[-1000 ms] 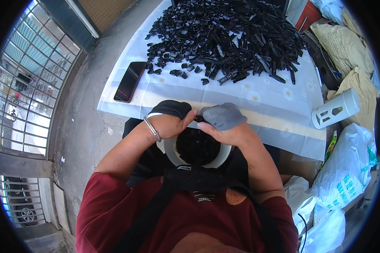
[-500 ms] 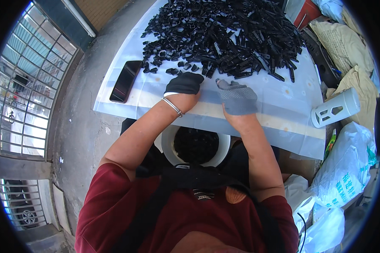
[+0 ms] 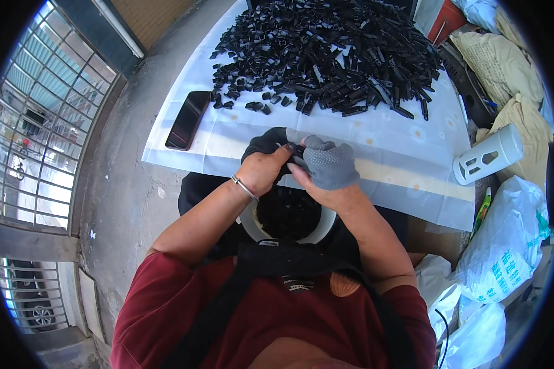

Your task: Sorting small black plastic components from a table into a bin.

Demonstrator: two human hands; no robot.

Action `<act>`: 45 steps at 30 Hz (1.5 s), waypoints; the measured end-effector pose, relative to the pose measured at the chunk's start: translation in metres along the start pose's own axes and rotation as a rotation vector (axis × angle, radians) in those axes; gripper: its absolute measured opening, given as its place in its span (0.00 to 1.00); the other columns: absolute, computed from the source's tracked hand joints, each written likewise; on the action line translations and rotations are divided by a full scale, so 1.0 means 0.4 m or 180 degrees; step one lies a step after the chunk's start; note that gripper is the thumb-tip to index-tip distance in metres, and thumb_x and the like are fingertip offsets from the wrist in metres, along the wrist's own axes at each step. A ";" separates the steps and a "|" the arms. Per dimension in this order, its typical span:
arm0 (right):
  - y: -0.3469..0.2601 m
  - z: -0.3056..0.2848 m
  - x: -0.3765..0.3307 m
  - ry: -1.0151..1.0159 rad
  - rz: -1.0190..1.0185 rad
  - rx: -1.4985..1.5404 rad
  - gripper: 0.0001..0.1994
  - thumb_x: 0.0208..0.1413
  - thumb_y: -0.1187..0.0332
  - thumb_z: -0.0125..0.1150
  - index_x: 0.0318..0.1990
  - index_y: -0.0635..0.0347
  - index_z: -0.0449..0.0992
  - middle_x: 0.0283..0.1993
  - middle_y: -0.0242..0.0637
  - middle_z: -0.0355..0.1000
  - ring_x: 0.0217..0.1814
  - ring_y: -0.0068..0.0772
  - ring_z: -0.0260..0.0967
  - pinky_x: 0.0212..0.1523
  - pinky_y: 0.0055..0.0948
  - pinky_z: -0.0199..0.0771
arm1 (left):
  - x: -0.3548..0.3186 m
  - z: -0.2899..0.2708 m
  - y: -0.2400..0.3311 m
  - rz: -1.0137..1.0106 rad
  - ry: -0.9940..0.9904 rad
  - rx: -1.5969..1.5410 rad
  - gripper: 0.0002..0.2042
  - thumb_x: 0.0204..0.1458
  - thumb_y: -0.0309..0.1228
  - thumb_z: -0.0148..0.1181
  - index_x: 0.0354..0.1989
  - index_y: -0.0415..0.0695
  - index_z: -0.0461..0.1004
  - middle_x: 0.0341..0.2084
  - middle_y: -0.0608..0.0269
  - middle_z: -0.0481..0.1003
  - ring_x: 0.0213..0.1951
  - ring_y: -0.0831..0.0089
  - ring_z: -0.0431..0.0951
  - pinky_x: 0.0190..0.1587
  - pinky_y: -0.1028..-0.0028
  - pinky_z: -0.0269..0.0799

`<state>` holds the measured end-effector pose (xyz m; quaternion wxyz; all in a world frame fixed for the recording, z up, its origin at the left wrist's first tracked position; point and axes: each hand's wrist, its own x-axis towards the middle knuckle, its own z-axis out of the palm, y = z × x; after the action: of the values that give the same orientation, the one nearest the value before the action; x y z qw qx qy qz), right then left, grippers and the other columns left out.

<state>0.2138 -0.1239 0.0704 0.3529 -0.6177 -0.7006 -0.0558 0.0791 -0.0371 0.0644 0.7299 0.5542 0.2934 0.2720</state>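
My two hands meet just above the near edge of the table. Dark plastic pieces (image 3: 297,151) are pinched between them, largely hidden by the fingers. My left hand (image 3: 266,161) wears a black glove that leaves the thumb bare, and a silver bangle circles its wrist. A grey dotted glove covers most of my right hand (image 3: 330,163), whose fingers curl in against the left. Beyond them a large heap of small black plastic parts (image 3: 326,55) spreads over the table, short bent bits on the left and long strips on the right.
A white bucket (image 3: 330,226) with black parts inside stands below the table edge, between my legs. A phone (image 3: 188,120) lies left on the flowered tablecloth (image 3: 406,166). At the right are a pale plastic cylinder with cut-outs (image 3: 489,155), sacks (image 3: 501,64) and plastic bags (image 3: 505,246).
Both hands have drawn back from the heap toward me and come together. Before, they were apart by the heap's near edge; now they close on dark plastic pieces between them.
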 end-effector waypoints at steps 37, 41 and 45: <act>0.027 -0.055 0.025 -0.1047 0.0519 0.0107 0.18 0.52 0.55 0.49 0.40 0.59 0.73 0.39 0.45 0.71 0.42 0.47 0.67 0.44 0.38 0.65 | -0.013 -0.049 0.114 0.0600 -0.0548 0.4900 0.17 0.52 0.41 0.45 0.28 0.40 0.73 0.24 0.48 0.73 0.28 0.53 0.74 0.34 0.62 0.68; 0.171 -0.038 0.065 -0.0261 0.1717 -0.0522 0.20 0.56 0.53 0.43 0.46 0.56 0.71 0.42 0.46 0.70 0.45 0.48 0.66 0.46 0.39 0.65 | 0.118 -0.036 0.062 0.2508 0.0670 0.4711 0.11 0.48 0.36 0.51 0.35 0.44 0.73 0.29 0.52 0.74 0.30 0.58 0.75 0.35 0.65 0.70; 0.193 -0.015 0.088 -0.0422 0.1639 -0.1156 0.20 0.56 0.52 0.42 0.49 0.53 0.69 0.46 0.44 0.69 0.48 0.46 0.65 0.50 0.37 0.62 | 0.245 -0.026 0.044 0.1600 0.0494 0.4961 0.11 0.47 0.33 0.50 0.39 0.47 0.71 0.31 0.55 0.73 0.33 0.59 0.74 0.35 0.65 0.69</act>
<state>0.2867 -0.0800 0.0673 0.1930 -0.8299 -0.5213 -0.0484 0.1370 0.0448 0.0666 0.0307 0.9308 0.3148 0.1832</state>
